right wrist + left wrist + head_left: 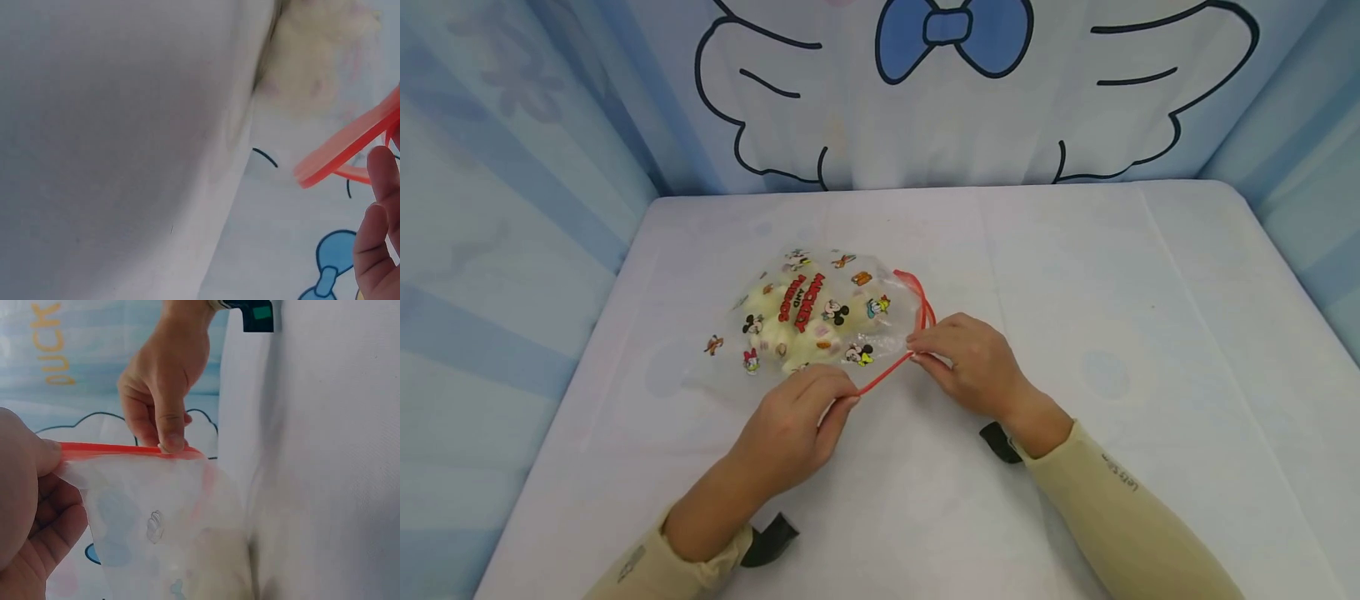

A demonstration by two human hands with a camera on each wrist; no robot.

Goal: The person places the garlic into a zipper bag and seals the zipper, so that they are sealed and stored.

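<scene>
A clear zip bag (808,317) printed with cartoon figures lies on the white table (1075,333), holding several pale yellow lumps. Its red zip strip (887,375) runs along the near edge. My left hand (820,404) pinches the strip's left end between thumb and fingers. My right hand (947,354) pinches the strip further right, where it curves up to the bag's corner. In the left wrist view the strip (119,449) stretches taut from my left thumb (28,487) to the right hand's fingers (169,431). The right wrist view shows the strip (350,147) and my fingers (381,237).
Blue and white cartoon curtains (940,92) wall the table on three sides. Bare tabletop lies to the right of the bag and in front of my hands. A dark wrist strap (1000,442) hangs under each forearm.
</scene>
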